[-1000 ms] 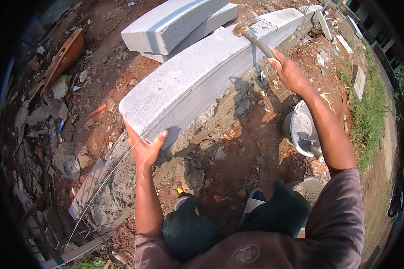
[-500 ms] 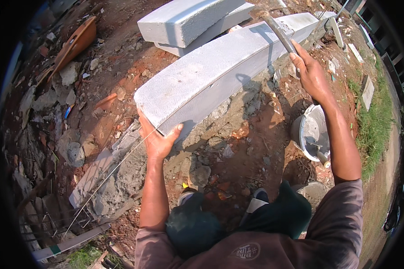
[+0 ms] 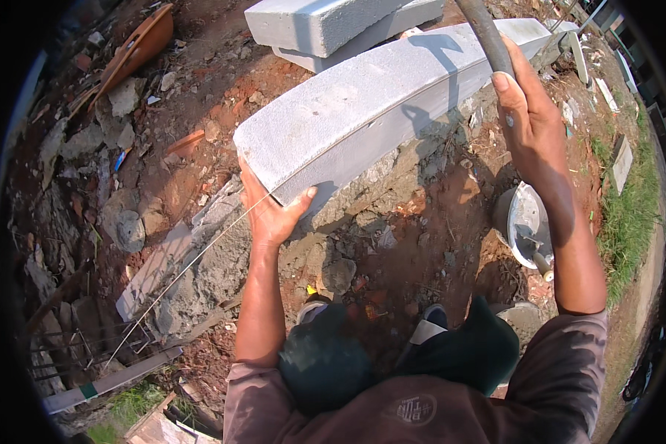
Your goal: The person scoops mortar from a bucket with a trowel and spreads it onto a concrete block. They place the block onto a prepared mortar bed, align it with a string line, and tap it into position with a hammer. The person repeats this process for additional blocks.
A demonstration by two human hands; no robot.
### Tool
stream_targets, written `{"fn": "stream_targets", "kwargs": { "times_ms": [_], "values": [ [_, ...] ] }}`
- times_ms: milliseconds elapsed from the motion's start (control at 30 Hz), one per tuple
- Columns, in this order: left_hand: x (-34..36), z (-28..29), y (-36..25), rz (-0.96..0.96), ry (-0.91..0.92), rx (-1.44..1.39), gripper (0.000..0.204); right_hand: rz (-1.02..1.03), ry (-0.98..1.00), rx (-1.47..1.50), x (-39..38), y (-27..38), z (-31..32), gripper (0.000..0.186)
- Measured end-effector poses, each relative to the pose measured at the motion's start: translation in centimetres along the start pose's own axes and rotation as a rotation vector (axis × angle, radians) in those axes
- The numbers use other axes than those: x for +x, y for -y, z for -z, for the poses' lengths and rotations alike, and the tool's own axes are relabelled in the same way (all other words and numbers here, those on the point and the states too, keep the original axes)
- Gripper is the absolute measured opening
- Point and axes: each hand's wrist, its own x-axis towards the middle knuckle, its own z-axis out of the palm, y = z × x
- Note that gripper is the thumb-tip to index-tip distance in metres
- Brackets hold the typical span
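A long light-grey concrete block (image 3: 362, 100) lies on a bed of rough mortar (image 3: 381, 174). My left hand (image 3: 275, 214) grips its near left end, thumb against the side face and the other fingers round the end. A thin string (image 3: 192, 266) runs from that corner down to the lower left. In my right hand (image 3: 529, 111), raised over the block's right part, is the dark handle of a hammer (image 3: 488, 37). The hammer's head is out of view past the top edge, but its shadow falls on the block's top.
Two more grey blocks (image 3: 314, 26) are stacked behind. A white bucket (image 3: 527, 222) with wet mortar and a trowel (image 3: 536, 255) stands at the right. An orange basin-like piece (image 3: 137, 48) leans at the far left. Rubble and broken stone cover the left ground; grass (image 3: 629, 222) grows at the right.
My right hand has lifted the hammer up off the block, and its head has left the picture. My left hand stays on the block's end. The whole view has shifted slightly.
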Motion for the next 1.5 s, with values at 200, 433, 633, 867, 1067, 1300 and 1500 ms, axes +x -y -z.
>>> {"fn": "stream_targets", "kwargs": {
  "times_ms": [200, 433, 633, 867, 1067, 1300, 1500],
  "values": [
    [0.5, -0.1, -1.3, -0.046, -0.016, -0.02, 0.135, 0.075, 0.386, -0.369, -1.3, -4.8, -0.3, 0.043],
    [0.2, -0.2, -0.3, -0.082, -0.048, -0.026, 0.132, 0.039, 0.109, -0.214, -1.2, -1.7, -0.5, 0.041],
    [0.0, 0.2, -0.7, -0.06, -0.043, -0.063, 0.13, 0.076, 0.327, -0.249, -1.3, -2.5, 0.3, 0.044],
    [0.3, -0.6, -0.8, -0.075, -0.044, -0.042, 0.132, 0.11, 0.284, -0.273, -2.1, -4.9, -1.5, 0.046],
    [0.1, -0.1, -0.3, -0.03, -0.034, -0.032, 0.134, 0.053, 0.273, -0.294, -0.5, -2.8, 0.6, 0.043],
    [0.2, -0.1, -0.4, -0.057, -0.016, -0.114, 0.131, -0.101, 0.429, -0.532, -2.8, -4.5, -1.4, 0.043],
    [0.6, -1.1, 0.7, -0.073, -0.024, -0.076, 0.123, -0.086, 0.525, -0.489, -2.1, -6.0, -0.1, 0.052]
  ]
}}
